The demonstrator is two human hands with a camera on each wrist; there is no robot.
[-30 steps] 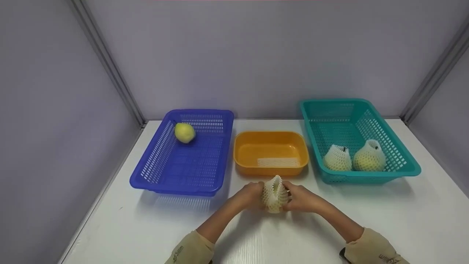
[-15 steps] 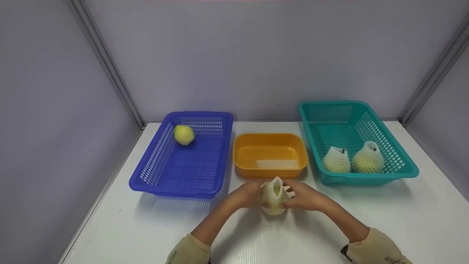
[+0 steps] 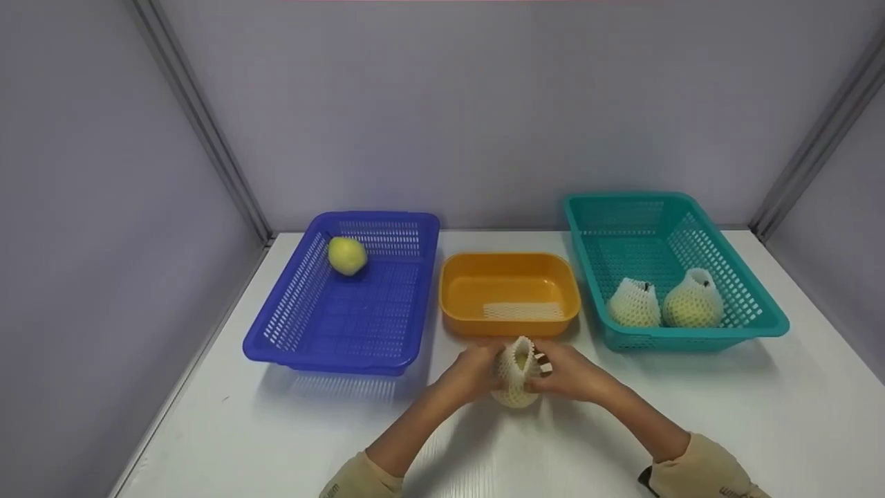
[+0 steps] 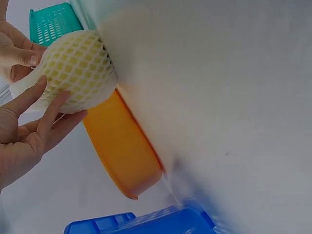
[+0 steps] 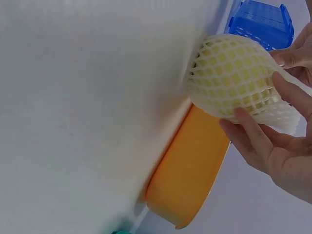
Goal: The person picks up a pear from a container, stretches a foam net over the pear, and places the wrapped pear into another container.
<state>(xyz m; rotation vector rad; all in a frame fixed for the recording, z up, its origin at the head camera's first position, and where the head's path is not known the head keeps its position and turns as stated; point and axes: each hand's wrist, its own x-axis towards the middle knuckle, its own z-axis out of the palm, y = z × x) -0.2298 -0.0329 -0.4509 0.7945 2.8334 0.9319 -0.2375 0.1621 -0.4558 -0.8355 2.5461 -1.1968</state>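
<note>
A pale yellow pear (image 5: pixel 234 73) in a white foam net (image 3: pixel 513 394) is held between both hands at the front middle of the table. My left hand (image 3: pixel 473 375) grips it from the left, thumb and fingers spread on the net in the left wrist view. From the other side my right hand (image 3: pixel 572 373) holds it, fingertips pressing the mesh near its open end. The mouth of the net gapes in the head view, showing a bit of yellow inside. The wrist views show the pear's rounded end covered by mesh.
A blue basket (image 3: pixel 408 349) with a bare yellow pear (image 3: pixel 347 256) stands left. Behind the hands is an orange bin (image 3: pixel 508 326) with a flat foam net (image 3: pixel 523 311) in it. At right, a teal basket (image 3: pixel 691 333) holds two net-wrapped pears (image 3: pixel 693 304).
The net's mouth has spread from a narrow slit to a wider opening. Fingers of both hands have shifted a little on it; the pear stays in nearly the same place.
</note>
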